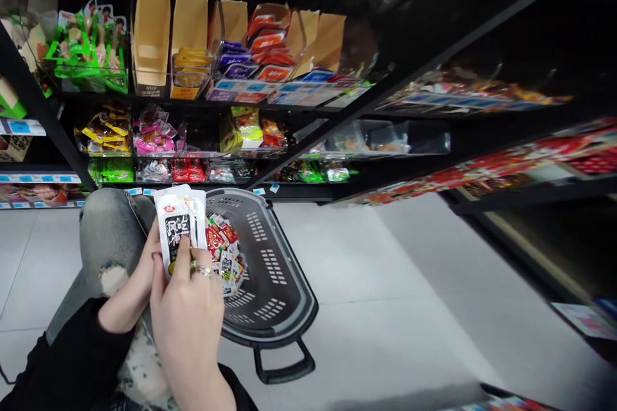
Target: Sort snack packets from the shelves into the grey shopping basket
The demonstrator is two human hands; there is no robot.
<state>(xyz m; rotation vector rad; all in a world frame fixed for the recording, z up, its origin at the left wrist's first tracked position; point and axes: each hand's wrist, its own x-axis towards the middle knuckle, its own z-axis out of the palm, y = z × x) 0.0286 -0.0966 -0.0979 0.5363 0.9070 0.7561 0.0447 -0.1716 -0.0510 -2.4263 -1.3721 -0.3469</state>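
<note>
Both my hands hold a small stack of white snack packets [177,223] with black print, just above my bent knee. My left hand [129,292] grips the packets from the left and behind, mostly hidden. My right hand [186,308], with rings on the fingers, pinches their front from below. Just to the right sits a dark grey shopping basket [274,282] on the floor, with several red and white snack packets [224,250] inside it.
Black store shelves [193,99] ahead carry clear bins of colourful snack packets and tan cardboard boxes. More shelves run along the right side. Pale floor tiles [385,308] stretch to the right of the basket. My knee in ripped grey jeans [108,237] is at the left.
</note>
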